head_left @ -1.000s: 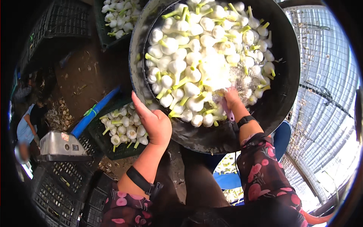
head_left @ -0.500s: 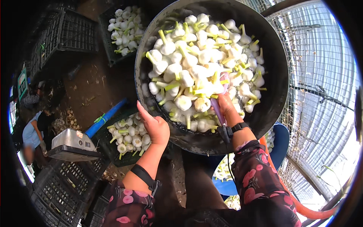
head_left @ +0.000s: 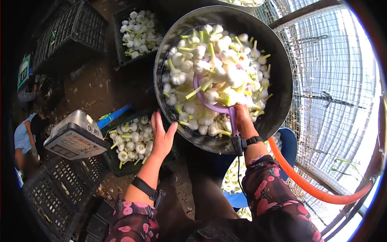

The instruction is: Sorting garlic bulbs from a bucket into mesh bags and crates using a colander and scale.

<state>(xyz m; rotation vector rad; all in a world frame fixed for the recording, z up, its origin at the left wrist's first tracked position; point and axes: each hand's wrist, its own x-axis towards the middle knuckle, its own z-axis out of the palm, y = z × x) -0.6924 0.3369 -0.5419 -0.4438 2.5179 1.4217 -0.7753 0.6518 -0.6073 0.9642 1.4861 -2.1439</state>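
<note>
A big round dark metal pan (head_left: 280, 86) holds water and a heap of white garlic bulbs (head_left: 177, 78) with short green stems. My right hand (head_left: 243, 120) is wrapped round the handle of a purple plastic scoop (head_left: 217, 107) in the pan. Garlic is piled inside the scoop's round rim, hiding its bowl. At the pan's near left rim is my left hand (head_left: 162, 137), fingers stretched upward and thumb apart, with nothing in it. Whether it touches the rim I cannot tell.
A crate of garlic (head_left: 133, 141) stands left of my left hand, beside a scale head (head_left: 78, 133) on a blue post. Another garlic crate (head_left: 139, 32) lies beyond. An orange hose (head_left: 318, 193) and wire mesh (head_left: 322, 80) are at right. A person (head_left: 26, 135) bends at far left.
The purple scoop has come up through the garlic, its rim now showing, loaded with bulbs. My left hand stays open by the rim. The whole view has shifted slightly.
</note>
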